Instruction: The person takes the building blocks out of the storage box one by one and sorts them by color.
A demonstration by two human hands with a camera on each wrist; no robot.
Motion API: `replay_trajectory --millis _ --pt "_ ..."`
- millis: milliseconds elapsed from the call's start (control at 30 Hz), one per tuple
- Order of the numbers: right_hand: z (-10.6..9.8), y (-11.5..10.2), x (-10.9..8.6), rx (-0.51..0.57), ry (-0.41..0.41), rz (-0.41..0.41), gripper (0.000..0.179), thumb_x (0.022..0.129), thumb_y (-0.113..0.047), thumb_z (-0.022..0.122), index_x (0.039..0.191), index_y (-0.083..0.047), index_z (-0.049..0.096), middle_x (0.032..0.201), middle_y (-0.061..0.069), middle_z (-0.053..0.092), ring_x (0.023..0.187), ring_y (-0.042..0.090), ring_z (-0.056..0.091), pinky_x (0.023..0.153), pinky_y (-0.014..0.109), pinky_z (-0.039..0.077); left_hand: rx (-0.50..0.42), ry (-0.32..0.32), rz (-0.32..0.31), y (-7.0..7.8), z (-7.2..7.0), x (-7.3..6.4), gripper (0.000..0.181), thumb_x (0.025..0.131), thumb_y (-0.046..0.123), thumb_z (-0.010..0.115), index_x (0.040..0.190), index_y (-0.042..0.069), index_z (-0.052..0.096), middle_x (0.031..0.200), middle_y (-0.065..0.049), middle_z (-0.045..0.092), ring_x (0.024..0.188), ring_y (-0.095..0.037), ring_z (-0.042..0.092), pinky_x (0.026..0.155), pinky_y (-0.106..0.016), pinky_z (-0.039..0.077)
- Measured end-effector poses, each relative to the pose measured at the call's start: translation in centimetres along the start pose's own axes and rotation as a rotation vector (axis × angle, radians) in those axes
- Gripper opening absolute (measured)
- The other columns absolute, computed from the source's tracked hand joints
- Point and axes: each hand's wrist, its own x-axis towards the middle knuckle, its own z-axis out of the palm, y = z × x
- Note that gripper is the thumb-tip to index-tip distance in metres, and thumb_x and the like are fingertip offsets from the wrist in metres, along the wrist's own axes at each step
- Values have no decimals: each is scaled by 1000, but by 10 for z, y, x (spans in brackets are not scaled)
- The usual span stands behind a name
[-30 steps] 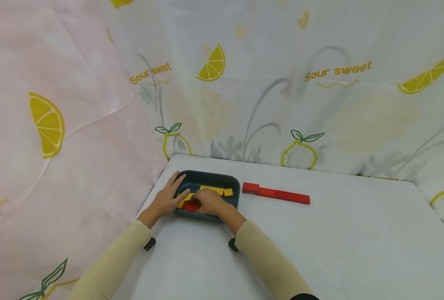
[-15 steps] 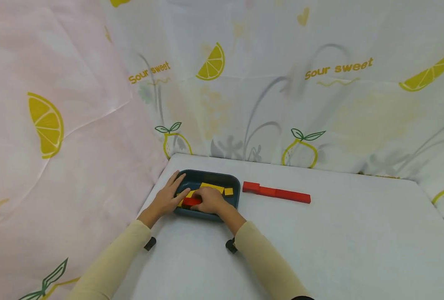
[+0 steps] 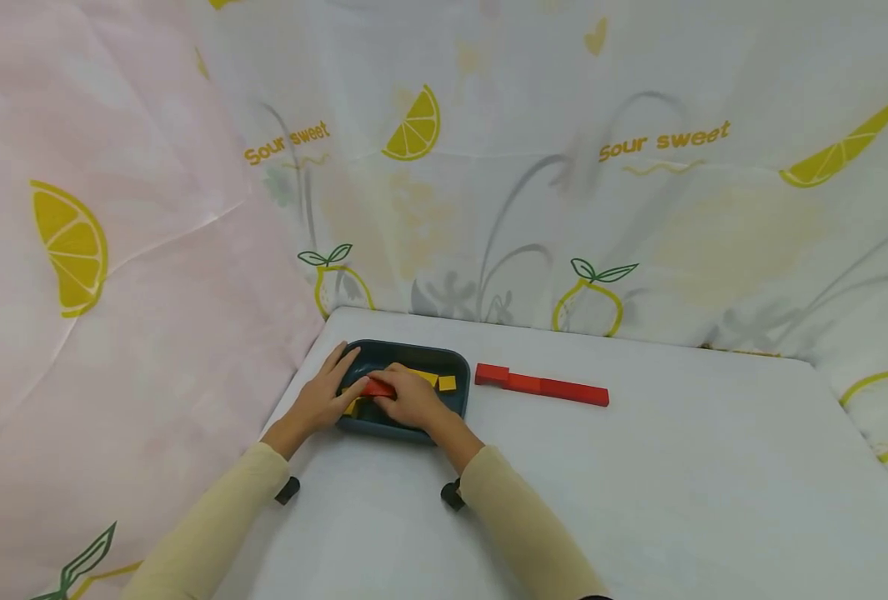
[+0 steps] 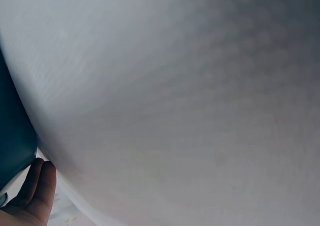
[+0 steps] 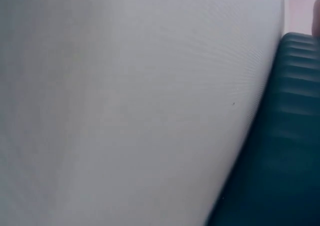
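Note:
A dark blue-green tray (image 3: 387, 431) lies on the white table, with yellow blocks (image 3: 447, 383) inside. Over its left part, my right hand (image 3: 416, 402) pinches a red block (image 3: 378, 388) between thumb and fingers. My left hand (image 3: 322, 398) rests at the tray's left rim, fingers extended along it and thumb reaching inward, its tip right by the red block. In the left wrist view, two straight fingers (image 4: 44, 188) lie by the tray's outer wall (image 4: 14, 131). The right wrist view shows mostly tabletop and the tray's ribbed side (image 5: 295, 110); the red block is out of sight there.
Right of the tray, red blocks (image 3: 574, 392) lie end to end in a row on the white tabletop (image 3: 639, 492). A lemon-print curtain (image 3: 504, 167) hangs behind the table, and pinkish cloth (image 3: 151, 275) covers the left side.
My right hand has lifted the red block from the tray's front left and moved it farther back, close to my left thumb. The left hand stays at the rim; the view shifts slightly.

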Motion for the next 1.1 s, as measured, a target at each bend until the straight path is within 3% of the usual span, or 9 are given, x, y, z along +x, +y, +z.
replay_trajectory --millis 200,467,700,1100 --pt "-2 0 0 50 89 36 34 87 -13 74 121 -16 70 107 3 64 88 13 59 81 21 54 14 -14 -6 -2 0 1 72 101 57 41 159 18 23 166 -14 9 142 -45 34 105 -71 33" --pt "-2 -2 -1 65 109 89 36 84 -27 80 119 -17 72 109 3 64 95 15 61 86 26 55 5 -20 -15 0 0 2 74 100 59 42 159 18 22 166 -14 9 142 -45 34 105 -72 32" --pt "-3 -2 -2 59 153 118 41 82 -38 80 118 -19 74 108 1 57 94 14 56 80 22 52 7 -29 -36 1 -1 2 78 98 61 43 159 18 20 167 -12 7 142 -46 34 106 -71 31" --pt "-4 -3 -4 67 206 141 39 85 -33 78 118 -13 72 109 5 57 94 20 61 83 31 54 -3 -19 -30 2 -1 1 80 97 61 46 159 17 21 167 -13 9 144 -44 32 107 -70 31"
